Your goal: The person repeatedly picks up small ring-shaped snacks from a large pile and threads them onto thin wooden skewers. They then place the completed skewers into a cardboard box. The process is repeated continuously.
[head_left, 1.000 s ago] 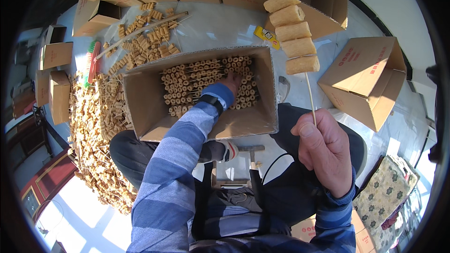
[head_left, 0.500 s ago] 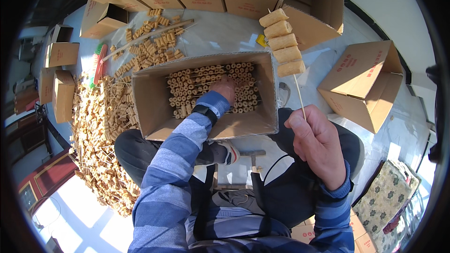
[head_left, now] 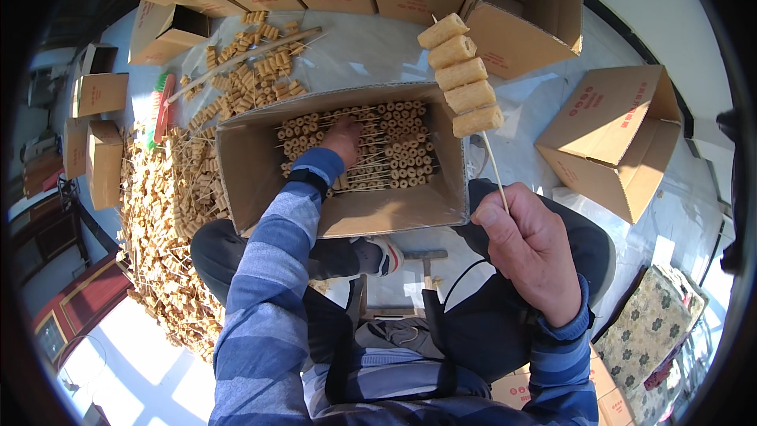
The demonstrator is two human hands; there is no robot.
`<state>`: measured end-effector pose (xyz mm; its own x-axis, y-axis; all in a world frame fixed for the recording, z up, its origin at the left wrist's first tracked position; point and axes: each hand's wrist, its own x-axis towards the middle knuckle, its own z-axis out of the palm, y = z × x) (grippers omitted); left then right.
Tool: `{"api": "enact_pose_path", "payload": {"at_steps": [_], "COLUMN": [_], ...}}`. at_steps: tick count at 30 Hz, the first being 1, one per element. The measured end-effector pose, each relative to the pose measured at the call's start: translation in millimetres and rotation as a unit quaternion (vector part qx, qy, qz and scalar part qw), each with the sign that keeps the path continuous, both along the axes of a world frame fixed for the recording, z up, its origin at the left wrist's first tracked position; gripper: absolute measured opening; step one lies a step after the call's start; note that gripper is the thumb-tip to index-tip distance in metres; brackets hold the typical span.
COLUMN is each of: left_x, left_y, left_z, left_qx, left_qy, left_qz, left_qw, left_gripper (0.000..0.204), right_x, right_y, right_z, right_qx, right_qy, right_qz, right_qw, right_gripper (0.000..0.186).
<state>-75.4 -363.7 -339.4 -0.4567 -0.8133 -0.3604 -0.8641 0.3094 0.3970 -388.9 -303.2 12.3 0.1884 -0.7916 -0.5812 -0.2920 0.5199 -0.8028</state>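
My right hand (head_left: 530, 251) is closed, pinching the bare lower end of a skewer (head_left: 462, 85) threaded with several tan, tube-like rolls. The skewer stands up beyond the fist, tilted to the left. Between my knees is an open cardboard box (head_left: 410, 219). Inside, more skewered rolls (head_left: 406, 164) lie packed in rows with their thin sticks running across the middle. My left hand (head_left: 341, 143) reaches down into the box over the left rows; its fingers are partly hidden, so their grip is unclear.
A large heap of skewered rolls (head_left: 162, 229) covers the floor at left, with a smaller scatter (head_left: 264, 71) beyond the box. A long stick (head_left: 244, 63) lies across that scatter, near a red and green brush (head_left: 162, 110). Cardboard boxes (head_left: 607, 130) stand right and far.
Inside the box, my left hand has moved left and slightly away from me, uncovering the sticks in the middle. My right hand and its skewer have shifted slightly left.
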Motion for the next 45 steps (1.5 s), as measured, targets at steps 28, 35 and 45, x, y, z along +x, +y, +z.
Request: {"api": "enact_pose_path", "payload": {"at_steps": [28, 35, 45], "left_x": [103, 103, 81], "left_y": [7, 2, 20], "left_z": [38, 49, 99], "left_qx": [0.04, 0.058, 0.207], "left_qy": [-0.104, -0.139, -0.149], "left_qz": [0.219, 0.205, -0.038], "left_qw": [0.969, 0.967, 0.966], "left_gripper": [0.038, 0.034, 0.044], "right_x": [11, 11, 18], "right_y": [0, 1, 5], "right_z": [3, 1, -18], "right_qx": [0.014, 0.012, -0.016], "right_qy": [0.01, 0.011, 0.059], "right_qz": [-0.002, 0.0, 0.079], "right_qw": [1.0, 1.0, 0.995], "right_gripper": [0.021, 0.022, 0.023]}}
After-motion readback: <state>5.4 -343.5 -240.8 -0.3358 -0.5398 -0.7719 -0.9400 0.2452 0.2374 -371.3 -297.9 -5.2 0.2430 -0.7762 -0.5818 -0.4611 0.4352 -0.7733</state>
